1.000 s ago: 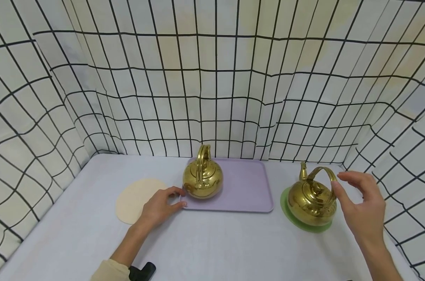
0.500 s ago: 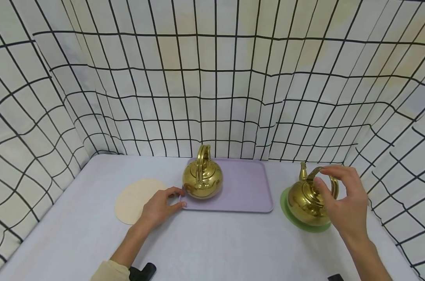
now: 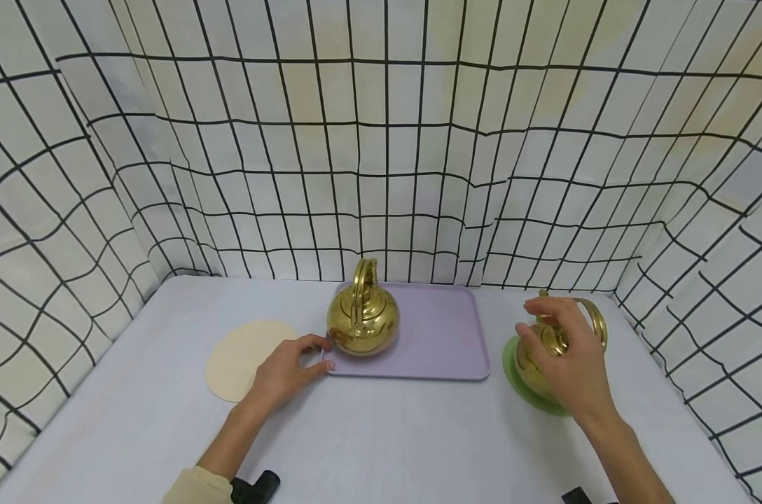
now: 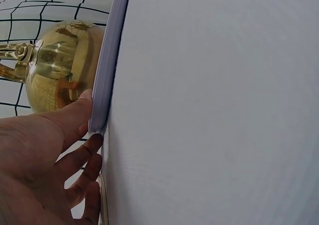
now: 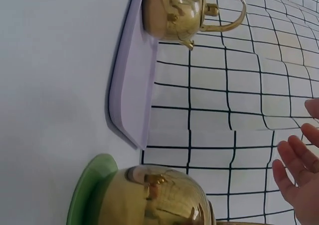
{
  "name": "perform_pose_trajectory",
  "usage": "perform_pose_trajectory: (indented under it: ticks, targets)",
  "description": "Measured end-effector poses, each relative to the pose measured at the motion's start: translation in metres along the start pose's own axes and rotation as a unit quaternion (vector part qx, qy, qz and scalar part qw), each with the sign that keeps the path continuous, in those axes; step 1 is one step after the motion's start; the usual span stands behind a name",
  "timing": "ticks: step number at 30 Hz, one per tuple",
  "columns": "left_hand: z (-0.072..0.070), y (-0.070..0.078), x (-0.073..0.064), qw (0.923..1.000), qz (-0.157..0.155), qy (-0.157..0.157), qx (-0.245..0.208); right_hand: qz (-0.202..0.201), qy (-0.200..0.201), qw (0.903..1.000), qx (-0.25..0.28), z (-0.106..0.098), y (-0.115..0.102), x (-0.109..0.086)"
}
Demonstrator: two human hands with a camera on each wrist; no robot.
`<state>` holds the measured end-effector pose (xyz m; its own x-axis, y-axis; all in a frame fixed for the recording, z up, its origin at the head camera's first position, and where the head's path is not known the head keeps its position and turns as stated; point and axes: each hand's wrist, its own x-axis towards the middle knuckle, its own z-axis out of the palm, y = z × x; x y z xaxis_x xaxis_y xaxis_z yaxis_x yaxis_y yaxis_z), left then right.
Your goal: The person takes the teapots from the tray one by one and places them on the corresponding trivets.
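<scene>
My left hand [image 3: 286, 374] is at the near left corner of a lilac tray [image 3: 440, 336], pinching it between thumb and fingers. On the tray's left part stands a brass kettle [image 3: 363, 325], its handle upright. At the right a second brass kettle [image 5: 154, 197] sits on a green round plate [image 3: 515, 367]. My right hand [image 3: 570, 360] overlaps this kettle in the head view, hiding much of its body and spout. The right wrist view shows the right-hand fingers [image 5: 294, 158] apart from the kettle, loosely bent, with nothing between them.
A flat cream disc [image 3: 248, 357] lies left of the tray, partly behind my left hand. The white table [image 3: 393, 434] is bordered by a white cloth wall with black grid lines [image 3: 387, 154] at the back and sides.
My right hand has moved left, from beside the right kettle's handle, across it, to in front of the kettle. My left hand, the tray and both kettles have stayed in place.
</scene>
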<state>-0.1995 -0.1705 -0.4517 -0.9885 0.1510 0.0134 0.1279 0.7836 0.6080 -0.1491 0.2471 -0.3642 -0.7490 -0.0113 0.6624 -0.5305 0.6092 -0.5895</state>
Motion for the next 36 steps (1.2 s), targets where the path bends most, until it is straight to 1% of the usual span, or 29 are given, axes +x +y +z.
perform_pose_trajectory:
  ticks: [6, 10, 15, 17, 21, 26, 36]
  targets:
    - [0.0, -0.001, 0.0, 1.0, 0.005, 0.001, 0.0, 0.038, -0.052, 0.9979, -0.007, 0.013, 0.001, 0.0]
    - [0.001, -0.001, 0.0, 1.0, 0.005, -0.001, 0.003, 0.058, -0.081, 0.995, 0.003, 0.021, 0.003, -0.001]
    - [0.0, 0.0, 0.0, 1.0, 0.002, -0.001, 0.005, 0.061, -0.1, 0.9931, 0.012, 0.031, 0.007, -0.003]
    - [0.0, 0.0, 0.0, 1.0, 0.001, -0.001, 0.005, 0.066, -0.111, 0.9916, 0.006, 0.035, 0.01, -0.004]
    - [0.0, 0.0, 0.001, 1.0, -0.002, -0.002, 0.005, 0.087, -0.14, 0.9863, -0.003, 0.042, 0.014, -0.005]
    - [0.0, 0.0, 0.002, 1.0, -0.005, -0.003, 0.007, 0.111, -0.175, 0.9783, 0.005, 0.049, 0.018, -0.008]
    - [0.0, 0.001, 0.001, 1.0, -0.004, -0.002, 0.009, 0.123, -0.218, 0.968, 0.017, 0.062, 0.026, -0.013]
